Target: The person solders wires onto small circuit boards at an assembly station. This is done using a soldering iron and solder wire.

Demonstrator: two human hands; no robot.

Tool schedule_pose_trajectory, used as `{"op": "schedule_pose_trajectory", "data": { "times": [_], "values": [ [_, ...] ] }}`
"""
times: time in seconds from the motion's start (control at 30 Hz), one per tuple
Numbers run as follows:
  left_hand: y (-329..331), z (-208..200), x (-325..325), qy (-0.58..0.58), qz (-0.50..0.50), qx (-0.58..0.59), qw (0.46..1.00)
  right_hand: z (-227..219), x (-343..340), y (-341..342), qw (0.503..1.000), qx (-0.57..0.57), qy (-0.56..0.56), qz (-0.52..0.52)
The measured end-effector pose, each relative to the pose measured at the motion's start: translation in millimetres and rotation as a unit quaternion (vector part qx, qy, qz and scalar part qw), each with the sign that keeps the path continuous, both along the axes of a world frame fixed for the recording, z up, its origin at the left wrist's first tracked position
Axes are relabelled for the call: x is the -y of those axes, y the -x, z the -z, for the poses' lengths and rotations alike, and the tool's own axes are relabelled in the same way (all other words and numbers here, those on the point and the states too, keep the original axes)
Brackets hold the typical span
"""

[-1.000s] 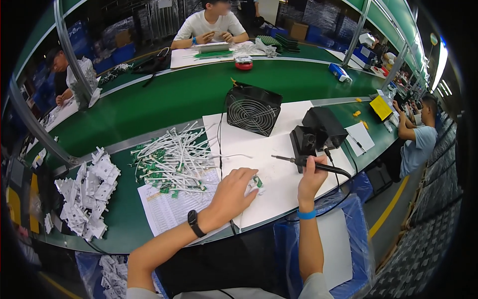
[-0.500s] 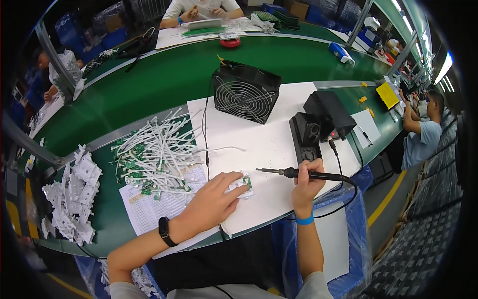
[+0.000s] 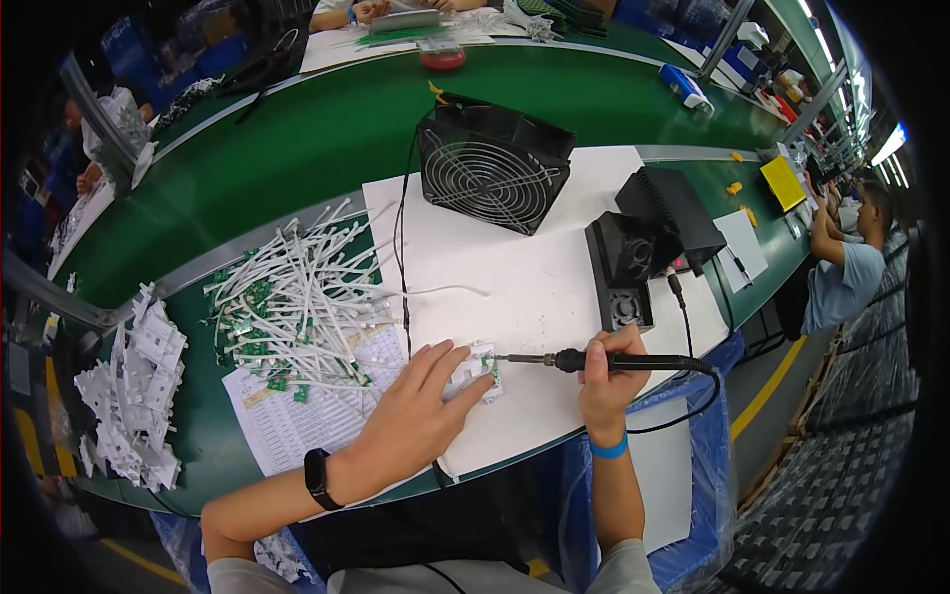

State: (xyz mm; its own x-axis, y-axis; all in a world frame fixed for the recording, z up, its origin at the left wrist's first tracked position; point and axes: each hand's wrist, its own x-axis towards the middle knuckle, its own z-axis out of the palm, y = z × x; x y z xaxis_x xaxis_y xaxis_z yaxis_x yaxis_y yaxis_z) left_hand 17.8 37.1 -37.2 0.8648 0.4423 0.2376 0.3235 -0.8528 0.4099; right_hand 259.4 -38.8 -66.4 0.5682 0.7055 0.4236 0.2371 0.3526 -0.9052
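Observation:
My right hand (image 3: 610, 381) grips a black soldering iron (image 3: 574, 360), its tip pointing left. That tip reaches the edge of a small green circuit board (image 3: 493, 370), which sits in a white plastic housing (image 3: 469, 372). My left hand (image 3: 421, 401) lies over the housing with its fingers stretched out, steadying it on the white sheet (image 3: 524, 426). Part of the housing is hidden under those fingers. Left of the hand is a heap of white cables with little green boards (image 3: 297, 297). A printed paper (image 3: 287, 426) lies partly beneath that heap.
A black fan (image 3: 495, 173) stands at the back of the sheet. To its right is a black soldering station (image 3: 668, 223), joined to the iron's cable. White plastic housings (image 3: 134, 396) are piled at far left. Co-workers sit across the green belt (image 3: 327, 119) and at right.
The soldering iron has moved left and slightly down, so its tip now meets the board. My left hand stays on the housing. The whole view has shifted a little.

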Motion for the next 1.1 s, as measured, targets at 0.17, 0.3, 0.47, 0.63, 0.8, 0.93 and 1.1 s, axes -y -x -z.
{"op": "schedule_pose_trajectory", "data": {
  "times": [0.17, 0.3, 0.47, 0.63, 0.8, 0.93, 1.1],
  "values": [
    [1.3, -4.2, -0.7, 0.007, 0.004, -0.009, 1.0, -2.5, -1.8, 1.8, 1.0, -0.006, -0.002, 0.007],
    [1.1, -3.7, -0.8, 0.009, 0.004, -0.006, 1.0, -2.8, -0.9, 1.0, 1.0, 0.02, -0.006, -0.003],
    [1.1, -3.8, -0.9, 0.004, 0.004, -0.006, 1.0, -0.6, 0.0, -0.8, 0.999, 0.045, -0.012, -0.007],
    [1.4, -4.7, -0.7, 0.009, 0.002, -0.009, 1.0, -0.9, -0.4, -0.4, 0.999, 0.046, -0.012, -0.015],
    [1.6, -2.8, -0.3, 0.01, 0.001, -0.009, 1.0, -2.1, -1.1, 1.6, 1.0, 0.008, 0.007, -0.011],
    [1.7, -2.2, -0.2, 0.013, 0.001, -0.011, 1.0, -3.0, -3.4, 1.4, 0.999, -0.021, 0.03, -0.007],
    [1.1, -2.4, -0.6, 0.012, 0.001, -0.015, 1.0, -8.3, -5.6, 2.5, 0.998, -0.042, 0.039, -0.009]
  ]
}}
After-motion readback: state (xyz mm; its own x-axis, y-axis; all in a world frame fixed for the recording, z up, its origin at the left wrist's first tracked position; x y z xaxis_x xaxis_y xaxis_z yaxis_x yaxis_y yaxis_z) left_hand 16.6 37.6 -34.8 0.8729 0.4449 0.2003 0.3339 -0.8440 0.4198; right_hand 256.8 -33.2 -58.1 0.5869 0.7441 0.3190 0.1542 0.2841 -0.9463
